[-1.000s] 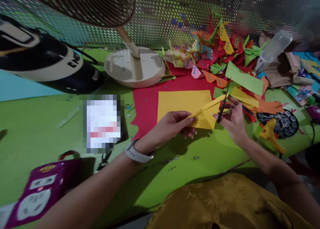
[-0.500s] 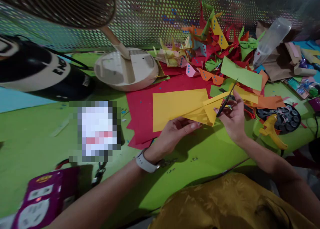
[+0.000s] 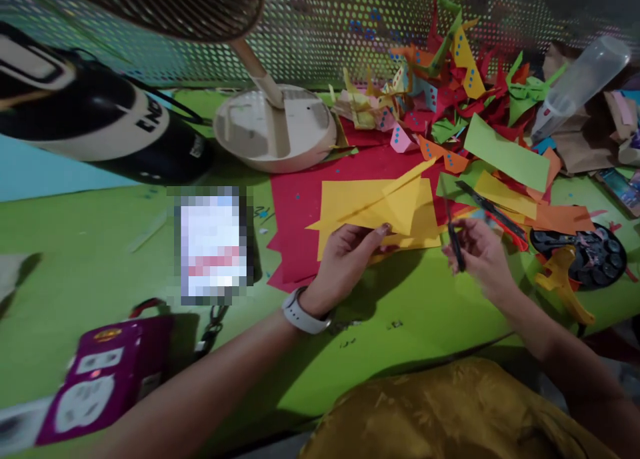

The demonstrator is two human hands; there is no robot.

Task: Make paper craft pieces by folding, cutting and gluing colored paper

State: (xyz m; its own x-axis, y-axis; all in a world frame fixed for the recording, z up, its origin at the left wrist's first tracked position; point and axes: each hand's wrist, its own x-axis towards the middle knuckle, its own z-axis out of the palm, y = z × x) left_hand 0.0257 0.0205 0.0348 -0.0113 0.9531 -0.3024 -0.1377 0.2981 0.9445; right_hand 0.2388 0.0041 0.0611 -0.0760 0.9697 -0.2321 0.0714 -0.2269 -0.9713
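My left hand (image 3: pixel 353 262) pinches a folded piece of yellow paper (image 3: pixel 403 205) by its lower edge, thumb on top. A flat yellow sheet (image 3: pixel 330 199) lies beneath it, over red paper (image 3: pixel 295 225) with a jagged left edge. To the right, my right hand (image 3: pixel 477 255) is closed around the handles of small dark scissors (image 3: pixel 456 242), blades pointing up and away. The scissors stand apart from the yellow paper. Just beyond that hand lies a dark craft knife (image 3: pixel 493 212).
Cut coloured paper shapes (image 3: pixel 430 85) are heaped at the back by a clear plastic bottle (image 3: pixel 583 85). A fan base (image 3: pixel 300 139) and black bottle (image 3: pixel 115 119) stand back left. A yellow glue gun (image 3: pixel 560 279), round black tray (image 3: pixel 600 252) and purple power strip (image 3: pixel 115 365) lie nearer.
The folded yellow paper has turned in my left hand, its narrow strip now pointing up right. My right hand has drawn the scissors back from the paper. The whole view has shifted slightly.
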